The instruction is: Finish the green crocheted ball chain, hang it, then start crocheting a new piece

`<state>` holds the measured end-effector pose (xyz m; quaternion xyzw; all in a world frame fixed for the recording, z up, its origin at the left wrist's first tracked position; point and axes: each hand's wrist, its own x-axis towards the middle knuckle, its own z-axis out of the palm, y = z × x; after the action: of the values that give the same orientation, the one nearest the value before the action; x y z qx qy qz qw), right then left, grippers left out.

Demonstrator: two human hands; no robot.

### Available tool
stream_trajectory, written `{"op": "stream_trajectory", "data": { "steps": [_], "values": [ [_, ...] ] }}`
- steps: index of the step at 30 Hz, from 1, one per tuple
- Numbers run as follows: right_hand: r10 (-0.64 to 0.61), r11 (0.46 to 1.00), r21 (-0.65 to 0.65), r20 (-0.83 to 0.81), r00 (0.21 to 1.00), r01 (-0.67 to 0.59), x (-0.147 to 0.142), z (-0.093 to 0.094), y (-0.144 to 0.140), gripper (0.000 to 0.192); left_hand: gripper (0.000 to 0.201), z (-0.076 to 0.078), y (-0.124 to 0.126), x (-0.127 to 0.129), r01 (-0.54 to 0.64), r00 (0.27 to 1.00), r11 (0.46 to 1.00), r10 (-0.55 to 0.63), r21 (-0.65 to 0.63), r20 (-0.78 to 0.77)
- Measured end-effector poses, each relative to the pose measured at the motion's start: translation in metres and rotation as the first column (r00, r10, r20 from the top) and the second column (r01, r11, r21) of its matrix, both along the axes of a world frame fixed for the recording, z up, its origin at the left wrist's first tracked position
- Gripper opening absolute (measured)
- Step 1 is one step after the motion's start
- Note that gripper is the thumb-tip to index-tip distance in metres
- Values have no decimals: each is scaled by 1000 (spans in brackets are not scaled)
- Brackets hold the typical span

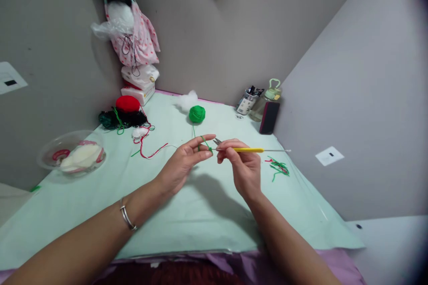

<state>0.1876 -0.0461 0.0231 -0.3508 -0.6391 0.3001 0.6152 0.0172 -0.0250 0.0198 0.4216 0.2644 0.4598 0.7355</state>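
Crochet hook (249, 150), yellow grip, thin metal shaft, over bench (200, 213) centre.
Right hand (242, 167) pinches hook; left hand (187, 158) has green yarn strand (203, 141) looped over fingers, half-curled. One round green yarn ball (197, 114) toward far edge.

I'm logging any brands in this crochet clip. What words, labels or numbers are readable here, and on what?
None can be read.
Tissue box: print too blurred.
Pen cup label: dark marks, too small.
Clear plastic bowl: red ring mark, illegible.
White wall sticker: dark mark, no legible text.
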Motion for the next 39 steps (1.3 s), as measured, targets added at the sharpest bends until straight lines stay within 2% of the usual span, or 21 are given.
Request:
{"op": "stream_trajectory", "data": {
  "steps": [6, 9, 14, 17, 20, 22, 24, 26, 29, 31, 34, 39],
  "values": [
    [-16, 1000, 27, 36, 999, 15, -3, 0, -3, 13, 41, 0, -6, 4, 57, 998, 993, -55, 100, -19],
    [-25, 999, 46, 57, 998, 22, -3, 1, -3, 14, 36, 0, -5, 4, 41, 999, 993, -37, 109, -39],
    [-115, 977, 201, 194, 974, 75, -3, -2, -4, 15, 33, -1, -2, 3, -19, 998, 997, 24, 76, -66],
    [-227, 933, 340, 300, 926, 118, -4, -6, -6, 19, 37, -2, 0, 4, -24, 998, 999, 26, 44, -65],
    [-373, 863, 478, 381, 846, 165, -4, -12, -8, 30, 40, -2, 0, 5, -14, 999, 1000, 15, 16, -35],
    [-450, 811, 556, 395, 801, 182, -4, -17, -9, 38, 41, -1, -2, 6, 8, 1000, 1000, -8, -4, -11],
    [-478, 789, 582, 381, 791, 196, -4, -20, -9, 43, 41, 0, -3, 7, 37, 999, 999, -37, -27, 10],
    [-428, 822, 534, 346, 835, 200, -3, -19, -8, 41, 40, 1, -4, 7, 68, 997, 996, -66, -53, 34],
    [-263, 916, 373, 271, 926, 152, -3, -13, -7, 31, 38, 0, -2, 5, 100, 993, 992, -94, -77, 76],
    [-177, 951, 286, 206, 963, 113, -3, -9, -6, 25, 37, -1, 0, 3, 104, 992, 992, -98, -71, 85],
    [-116, 974, 205, 89, 989, 96, -3, -5, -6, 20, 36, 0, 2, 0, 82, 995, 995, -78, -62, 58],
    [-95, 993, 73, -23, 995, 97, -2, -2, -6, 16, 34, 2, 3, -4, 43, 999, 998, -42, -52, 21]
  ]
}}
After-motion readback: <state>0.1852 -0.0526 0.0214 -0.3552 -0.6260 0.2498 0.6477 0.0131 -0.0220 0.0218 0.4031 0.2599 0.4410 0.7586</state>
